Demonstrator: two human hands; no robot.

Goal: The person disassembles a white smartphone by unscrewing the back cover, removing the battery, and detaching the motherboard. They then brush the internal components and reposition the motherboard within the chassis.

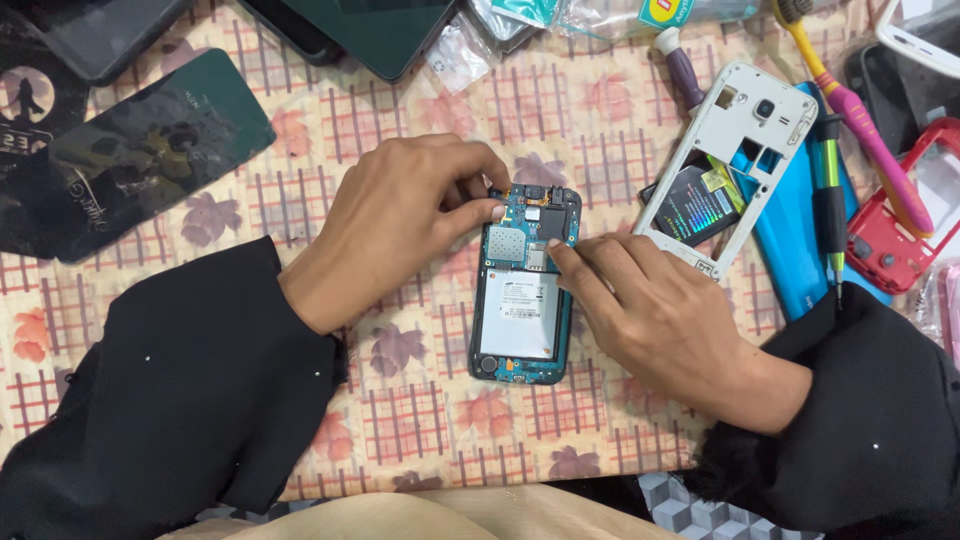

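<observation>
Opened phone (525, 290), back cover off, teal circuit board and white battery exposed, flat on patterned tablecloth.

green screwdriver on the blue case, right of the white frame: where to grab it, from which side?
Grip the green screwdriver at its thick handle, near the middle, coming straight down from above. It lies flat on the blue case, tip toward the person, with the white frame close alongside, so fingers should pinch across the handle.

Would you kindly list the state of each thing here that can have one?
Opened phone: back off, flat, battery in.
Left hand: fingers pinching the phone's top edge.
Right hand: fingertip pressed near the card slot.
White frame: detached, lying on the blue cover.
Green screwdriver: lying unused.
</observation>
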